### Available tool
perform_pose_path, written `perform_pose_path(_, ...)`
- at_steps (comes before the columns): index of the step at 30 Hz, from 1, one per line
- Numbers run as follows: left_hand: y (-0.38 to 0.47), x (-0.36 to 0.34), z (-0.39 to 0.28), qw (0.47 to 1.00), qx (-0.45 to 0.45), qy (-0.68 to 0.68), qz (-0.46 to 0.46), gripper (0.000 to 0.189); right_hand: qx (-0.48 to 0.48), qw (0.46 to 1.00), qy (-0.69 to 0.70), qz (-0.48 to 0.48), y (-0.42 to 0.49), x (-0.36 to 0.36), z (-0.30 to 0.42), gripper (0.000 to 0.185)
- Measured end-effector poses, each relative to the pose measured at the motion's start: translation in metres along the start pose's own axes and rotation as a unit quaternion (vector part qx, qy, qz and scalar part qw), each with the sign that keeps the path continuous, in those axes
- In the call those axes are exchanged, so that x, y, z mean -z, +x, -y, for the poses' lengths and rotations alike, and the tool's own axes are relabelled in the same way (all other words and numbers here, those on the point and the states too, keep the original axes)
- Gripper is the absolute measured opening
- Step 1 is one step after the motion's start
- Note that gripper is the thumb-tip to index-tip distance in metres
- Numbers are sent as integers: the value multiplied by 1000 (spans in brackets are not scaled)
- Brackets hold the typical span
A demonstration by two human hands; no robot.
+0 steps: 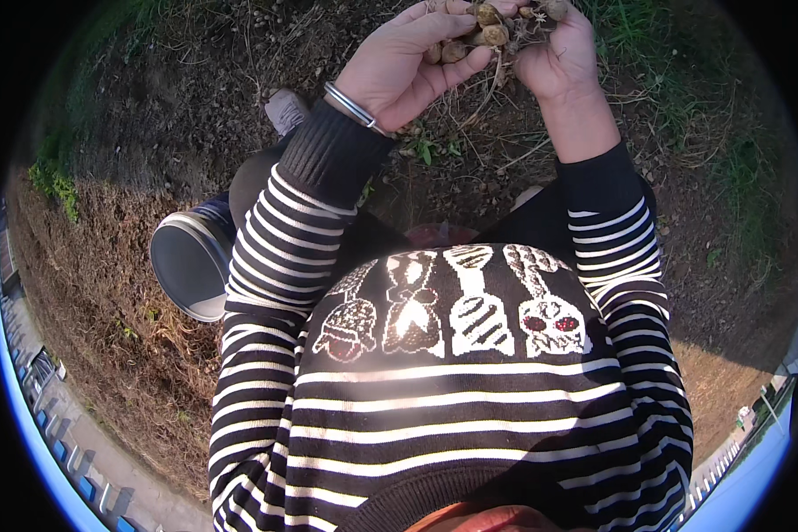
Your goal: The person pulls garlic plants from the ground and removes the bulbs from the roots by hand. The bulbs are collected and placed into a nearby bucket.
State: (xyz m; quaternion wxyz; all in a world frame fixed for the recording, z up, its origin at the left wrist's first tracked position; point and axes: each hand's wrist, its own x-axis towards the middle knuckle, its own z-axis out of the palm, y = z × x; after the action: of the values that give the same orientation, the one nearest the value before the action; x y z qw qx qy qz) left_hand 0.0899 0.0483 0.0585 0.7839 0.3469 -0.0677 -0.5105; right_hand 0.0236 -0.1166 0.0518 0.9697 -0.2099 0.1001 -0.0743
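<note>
At the top of the head view, my left hand (425,60) holds several round brown pods (492,30), which look like peanuts in the shell, in its palm and fingers. Thin dry roots and stems hang from the bunch. Close on its right, my right hand (558,56) is curled round more of the same pods and stems, partly cut off by the picture's top edge. A silver bangle (351,106) circles the left wrist. Black sleeves with white stripes cover both arms.
A bucket (189,266) with a pale grey round face lies left of my left arm. A shoe (286,112) shows beyond it on dark soil strewn with dry stalks. Green grass (678,86) grows at the right. Something reddish (439,234), partly hidden, is between my legs.
</note>
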Motion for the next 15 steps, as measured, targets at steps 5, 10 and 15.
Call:
perform_pose_path(5, -8, 9, -17, 928, -11, 371, 36, 19, -11, 947, -310, -84, -10, -7, -2, 13)
perform_pose_path(10, -12, 13, -13, 804, 35, 593, 3, 8, -65, 931, -356, 56, -22, 2, 27, 12)
perform_pose_path(15, -13, 10, -23, 949, 8, 302, -93, 20, -99, 983, -119, 98, -22, 14, 46, 28)
